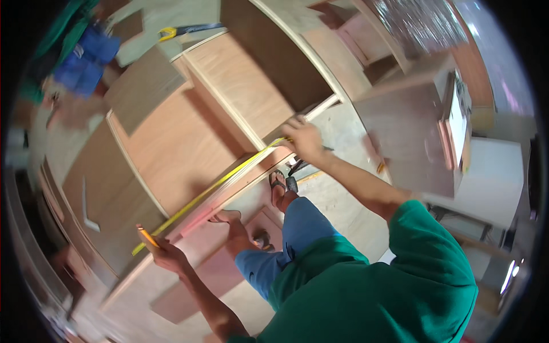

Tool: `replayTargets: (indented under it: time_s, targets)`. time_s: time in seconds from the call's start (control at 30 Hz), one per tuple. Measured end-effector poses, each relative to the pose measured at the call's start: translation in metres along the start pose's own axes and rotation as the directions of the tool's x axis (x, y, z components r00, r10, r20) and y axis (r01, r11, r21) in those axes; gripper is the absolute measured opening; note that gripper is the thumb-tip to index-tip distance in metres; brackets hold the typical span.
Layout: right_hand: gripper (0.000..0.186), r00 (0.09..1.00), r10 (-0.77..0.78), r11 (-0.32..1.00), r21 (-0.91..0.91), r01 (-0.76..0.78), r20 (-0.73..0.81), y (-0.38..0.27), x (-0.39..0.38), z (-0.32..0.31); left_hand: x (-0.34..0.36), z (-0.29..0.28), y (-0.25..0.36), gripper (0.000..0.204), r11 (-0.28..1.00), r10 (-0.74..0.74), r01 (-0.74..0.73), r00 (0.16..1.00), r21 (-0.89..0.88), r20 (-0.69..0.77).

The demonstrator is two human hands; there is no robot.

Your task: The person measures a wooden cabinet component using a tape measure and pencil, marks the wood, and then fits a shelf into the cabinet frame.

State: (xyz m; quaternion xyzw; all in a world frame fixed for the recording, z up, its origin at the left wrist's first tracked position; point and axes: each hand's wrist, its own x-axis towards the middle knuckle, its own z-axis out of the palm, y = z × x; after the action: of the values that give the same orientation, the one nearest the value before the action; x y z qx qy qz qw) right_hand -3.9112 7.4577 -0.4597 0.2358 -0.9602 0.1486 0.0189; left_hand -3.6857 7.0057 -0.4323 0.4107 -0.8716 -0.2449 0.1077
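An open plywood cabinet frame [251, 132] lies before me, with a divider and pale edges. Along its near edge stretches a yellow tape measure blade [211, 187]. My right hand [304, 140], slightly smeared by motion, grips the blade's far right end by the cabinet edge; whether the case is inside that hand is hidden. In my left hand [170, 257] an orange pencil [148, 236] points up and left. That hand is closed around the pencil, beside the near edge and close to the blade's lower left end.
A handsaw [189, 30] with a yellow handle lies beyond the cabinet. A metal square [87, 206] rests on a panel at left. Another person in blue shorts [86, 63] is at upper left. A brown wooden box [409, 137] stands at right. A reddish board [223, 268] lies near my feet.
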Motion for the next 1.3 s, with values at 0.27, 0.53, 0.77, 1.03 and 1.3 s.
replayTargets:
  time_s: [0.27, 0.53, 0.77, 1.03, 1.3]
  targets:
    - [0.037, 0.991, 0.125, 0.976, 0.175, -0.13, 0.037, 0.063, -0.041, -0.033, -0.057, 0.07, 0.093, 0.024, 0.755, 0.404, -0.564, 0.802, 0.334, 0.44]
    - [0.045, 0.906, 0.255, 0.826, 0.41, -0.386, 0.339, 0.188, -0.192, -0.066, -0.105, 0.055, 0.265, 0.023, 0.391, 0.239, -0.904, 0.282, 0.174, 0.929]
    - [0.06, 0.639, 0.237, 0.639, 0.378, -0.67, 0.732, 0.189, -0.281, -0.099, -0.281, 0.167, 0.36, 0.026, 0.538, 0.15, -0.78, -0.284, -0.319, 0.947]
    - [0.081, 0.444, 0.461, 0.396, 0.27, -0.878, 0.768, 0.209, -0.287, -0.021, -0.298, 0.242, 0.409, 0.024, 0.611, 0.253, -0.77, -0.032, -0.185, 0.967]
    - [0.077, 0.763, 0.552, 0.659, 0.384, -0.647, 0.336, 0.272, -0.207, 0.198, -0.145, 0.246, 0.395, 0.04, 0.782, 0.55, -0.617, 0.615, -0.091, 0.565]
